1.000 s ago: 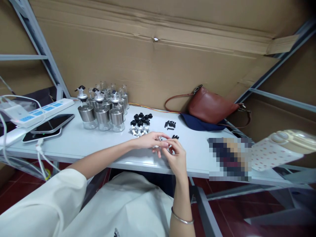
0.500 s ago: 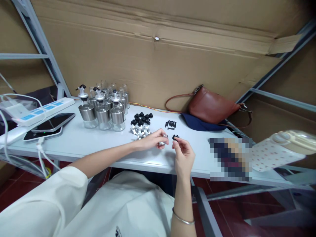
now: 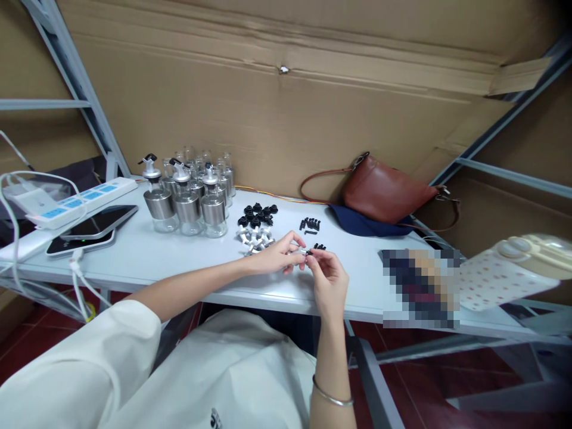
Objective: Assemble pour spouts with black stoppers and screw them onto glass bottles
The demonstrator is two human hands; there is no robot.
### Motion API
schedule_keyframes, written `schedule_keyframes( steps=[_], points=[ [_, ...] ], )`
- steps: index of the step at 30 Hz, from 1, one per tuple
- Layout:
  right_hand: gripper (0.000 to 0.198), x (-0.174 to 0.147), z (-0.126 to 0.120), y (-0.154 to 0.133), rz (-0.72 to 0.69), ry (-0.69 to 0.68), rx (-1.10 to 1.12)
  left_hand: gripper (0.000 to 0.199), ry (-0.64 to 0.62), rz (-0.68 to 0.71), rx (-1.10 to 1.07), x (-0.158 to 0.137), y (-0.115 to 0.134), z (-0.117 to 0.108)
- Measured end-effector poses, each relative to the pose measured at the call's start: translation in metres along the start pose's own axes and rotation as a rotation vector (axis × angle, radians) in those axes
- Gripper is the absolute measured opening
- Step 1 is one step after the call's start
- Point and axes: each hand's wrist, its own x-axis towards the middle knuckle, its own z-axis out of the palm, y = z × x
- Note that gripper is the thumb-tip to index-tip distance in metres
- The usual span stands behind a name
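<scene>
My left hand point(image 3: 280, 255) is closed around a small white pourer spout point(image 3: 302, 251), mostly hidden by the fingers. Between thumb and finger, my right hand point(image 3: 331, 279) pinches a small black piece point(image 3: 308, 254) against the spout's end; whether it is seated there I cannot tell. Just beyond the hands lie a few small black pieces point(image 3: 319, 246), with a further group of black pieces point(image 3: 310, 224) behind them. White pourer spouts point(image 3: 252, 238) are heaped left of my left hand, below a cluster of black stoppers point(image 3: 256, 215).
Several glass bottles with steel bands point(image 3: 186, 210) stand at the back left, the front ones topped with pourers. A power strip point(image 3: 84, 201) and phone-like devices point(image 3: 99, 221) lie further left. Right are a brown bag point(image 3: 384, 190), blue cloth point(image 3: 353, 221) and a spotted bottle point(image 3: 500, 277).
My right hand has moved left from the small black pieces to my left hand, bringing a black piece against the spout. The left hand has turned the spout slightly toward it.
</scene>
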Motion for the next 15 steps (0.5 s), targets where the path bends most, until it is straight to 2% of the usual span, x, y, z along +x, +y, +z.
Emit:
schedule_keyframes(
  steps=[5,9,15],
  points=[
    [0.014,0.0014,-0.0017,0.0023,-0.057,-0.039,-0.038,0.021,0.002,0.007,0.044,-0.0016,-0.0008,-0.0008],
    [0.011,0.0017,-0.0025,0.0017,-0.139,-0.077,-0.049,0.025,-0.050,0.006,0.036,-0.0024,-0.0022,-0.0018],
    [0.013,0.0002,-0.0048,-0.0033,-0.154,-0.193,-0.110,0.036,-0.010,0.003,0.003,-0.0013,0.0003,0.0000]
  ],
)
